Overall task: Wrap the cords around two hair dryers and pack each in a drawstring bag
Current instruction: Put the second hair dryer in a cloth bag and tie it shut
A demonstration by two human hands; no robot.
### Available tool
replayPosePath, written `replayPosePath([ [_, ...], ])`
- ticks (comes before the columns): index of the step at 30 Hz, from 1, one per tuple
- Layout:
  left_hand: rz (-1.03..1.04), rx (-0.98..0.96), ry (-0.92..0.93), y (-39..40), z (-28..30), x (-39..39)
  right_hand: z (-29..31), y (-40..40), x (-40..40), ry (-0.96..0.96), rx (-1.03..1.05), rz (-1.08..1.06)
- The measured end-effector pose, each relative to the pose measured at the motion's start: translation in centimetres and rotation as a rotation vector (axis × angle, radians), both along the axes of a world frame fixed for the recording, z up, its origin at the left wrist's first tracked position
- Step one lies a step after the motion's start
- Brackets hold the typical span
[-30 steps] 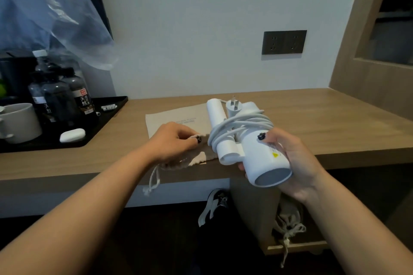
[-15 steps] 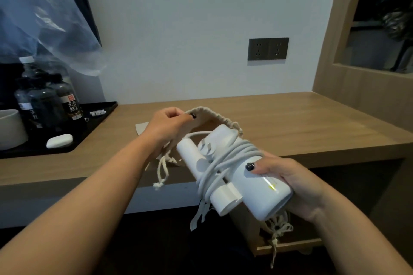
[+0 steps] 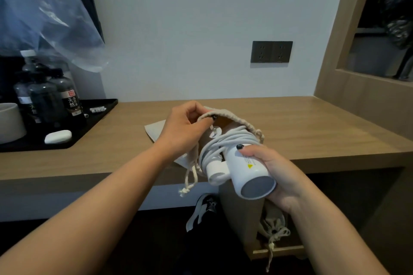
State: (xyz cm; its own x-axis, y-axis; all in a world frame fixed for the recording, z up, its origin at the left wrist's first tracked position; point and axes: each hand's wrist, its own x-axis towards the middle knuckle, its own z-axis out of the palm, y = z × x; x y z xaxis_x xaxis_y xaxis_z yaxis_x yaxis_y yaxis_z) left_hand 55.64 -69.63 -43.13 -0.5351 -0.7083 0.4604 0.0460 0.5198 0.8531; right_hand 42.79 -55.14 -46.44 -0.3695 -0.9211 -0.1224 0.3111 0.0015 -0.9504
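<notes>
My right hand (image 3: 273, 176) is wrapped around the white cylindrical hair dryer (image 3: 242, 171), its white cord (image 3: 225, 143) coiled round it. My left hand (image 3: 186, 128) pinches open the beige cloth drawstring bag (image 3: 232, 119), nose just inside, above the wooden surface (image 3: 312, 127).

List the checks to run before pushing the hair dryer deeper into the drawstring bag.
1. Bag mouth held open: left hand pinches the rim of the drawstring bag: ok.
2. Dryer held firmly: right hand grips the hair dryer: ok.
3. Front end inside the mouth: ok.
4. Cord wound round the body, no loose loop: ok.
5. Plug tucked in: cannot tell.
6. Drawstring clear of the opening, hanging below: ok.
</notes>
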Motion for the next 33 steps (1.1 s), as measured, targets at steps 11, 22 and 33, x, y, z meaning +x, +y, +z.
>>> replayPosePath([
  [11, -0.081, -0.326, -0.136, 0.6, -1.7, -1.2, 0.1, -2.1, 0.4, -0.012, 0.006, -0.1],
  [22, 0.059, -0.187, -0.129, -2.4, -5.9, 1.6, 0.2, -5.6, 1.7, -0.229, -0.014, -0.206],
  [33, 0.083, -0.09, -0.29, -5.2, -6.9, 1.4, -1.0, -10.5, 1.4, -0.107, 0.008, -0.29],
])
